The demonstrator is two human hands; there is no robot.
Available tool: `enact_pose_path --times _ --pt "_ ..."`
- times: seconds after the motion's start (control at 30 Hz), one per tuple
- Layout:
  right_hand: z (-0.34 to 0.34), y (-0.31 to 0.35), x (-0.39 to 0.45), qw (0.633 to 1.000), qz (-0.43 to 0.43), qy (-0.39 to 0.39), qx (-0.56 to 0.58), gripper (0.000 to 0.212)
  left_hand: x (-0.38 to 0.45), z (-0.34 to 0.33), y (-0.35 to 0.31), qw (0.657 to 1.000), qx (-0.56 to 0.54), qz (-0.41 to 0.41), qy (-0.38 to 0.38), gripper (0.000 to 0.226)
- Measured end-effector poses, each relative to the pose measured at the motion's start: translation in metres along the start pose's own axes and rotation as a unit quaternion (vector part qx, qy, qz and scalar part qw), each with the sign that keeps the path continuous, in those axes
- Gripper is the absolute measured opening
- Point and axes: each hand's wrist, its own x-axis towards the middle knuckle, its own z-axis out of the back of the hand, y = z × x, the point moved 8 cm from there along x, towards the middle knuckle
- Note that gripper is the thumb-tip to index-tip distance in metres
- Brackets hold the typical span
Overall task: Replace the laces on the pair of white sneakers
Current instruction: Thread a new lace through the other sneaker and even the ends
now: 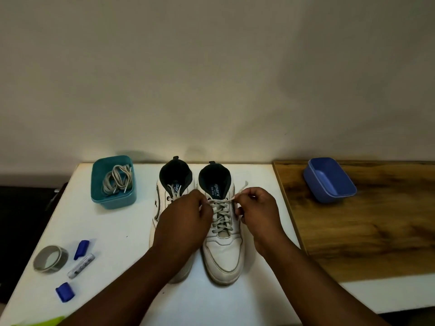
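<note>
1. On the white bench (122,234): a pair of white sneakers side by side, toes toward the camera, dark-lined openings toward the wall.
2. Right sneaker (223,252): fully laced in a grey lace (221,220), criss-crossed from the toe end to the top eyelets, tongue label visible inside the opening.
3. Left sneaker (162,203): largely hidden under the left forearm and hand; lace visible only near its tongue.
4. Left hand (188,222): over the gap between the two sneakers, fingers curled and pinching the left end of the right sneaker's lace at the top eyelets.
5. Right hand (259,212): just beside the right sneaker's outer edge, fingertips pinching the other end of the same lace, with the loose tip sticking up toward the wall.
6. Lace drawn taut between both hands across the top of the tongue.
7. Far left of the bench: teal container (113,198) holding a heap of loose grey laces (117,180).
8. Near left of the bench: roll of grey tape (50,258), a white marker (81,265) lying uncapped, two blue caps (81,249) near it.
9. To the right, on a wooden surface (364,231) touching the bench: blue container (329,181), tilted, well apart from the sneakers.
</note>
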Motion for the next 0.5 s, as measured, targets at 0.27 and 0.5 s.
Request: enact_pose_path --times 0.27,0.5 --pt "-0.006 0.001 0.005 0.998 0.046 0.012 -0.039 0.021 0.003 -0.005 0.008 0.988 -0.144 0.046 0.015 0.009" --pt "-0.007 0.02 -0.001 0.938 0.248 0.021 -0.24 0.023 0.001 0.009 -0.005 0.991 0.124 -0.032 -0.038 0.021"
